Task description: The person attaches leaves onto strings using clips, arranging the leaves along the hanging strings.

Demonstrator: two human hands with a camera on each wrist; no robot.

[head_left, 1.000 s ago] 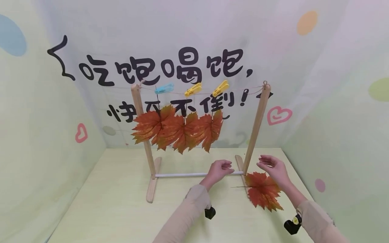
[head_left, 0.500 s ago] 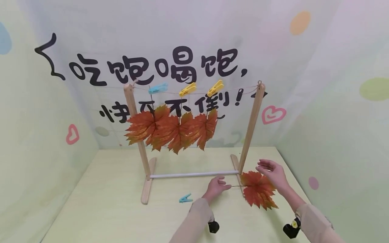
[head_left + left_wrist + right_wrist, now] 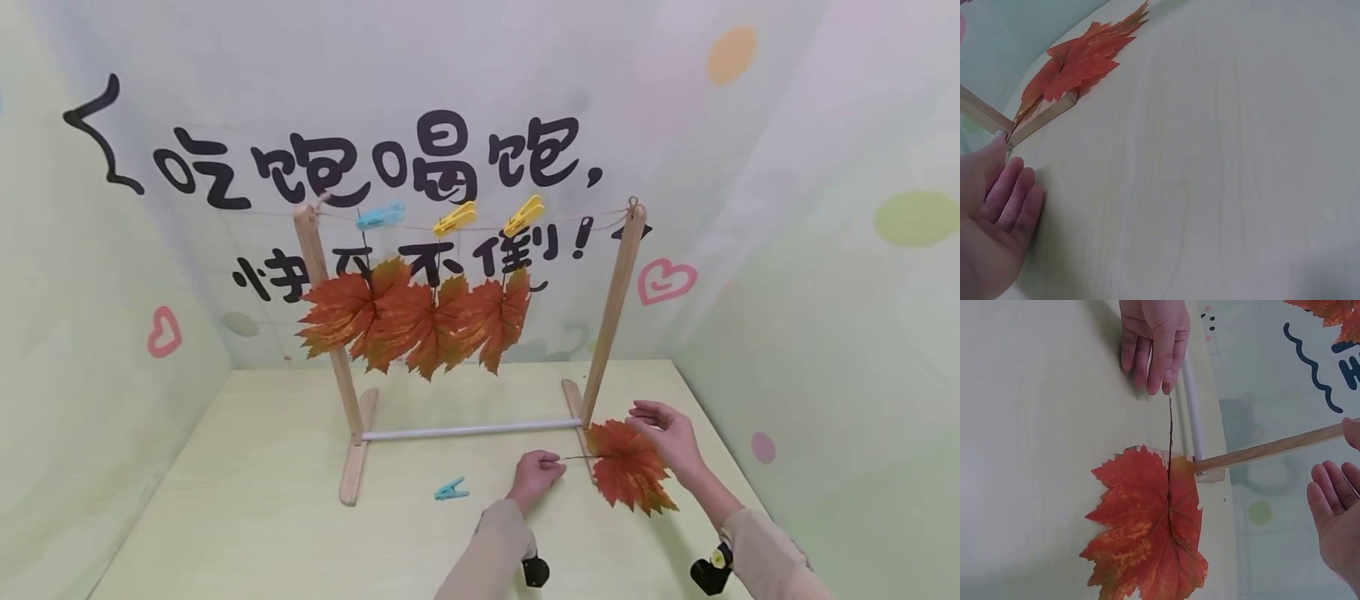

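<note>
A red-orange maple leaf (image 3: 628, 468) lies by the right foot of a wooden rack, its thin dark stem (image 3: 1170, 425) pointing left. My left hand (image 3: 537, 478) pinches the stem's end between thumb and finger, as the right wrist view (image 3: 1157, 344) shows. Just above the leaf's far right edge, my right hand (image 3: 672, 443) hovers with relaxed fingers and holds nothing. Left of my left hand, a blue clothespin (image 3: 452, 489) lies on the table.
The wooden rack has two posts, the right post (image 3: 615, 312) near my right hand, and a white rod (image 3: 472, 430) between its feet. Three leaves (image 3: 431, 329) hang from its string by a blue clothespin (image 3: 380, 217) and two yellow clothespins (image 3: 455, 218).
My left hand has moved down and back from the white rod to the stem and now pinches it. The blue clothespin on the table has come into sight. My right hand has lowered slightly.
</note>
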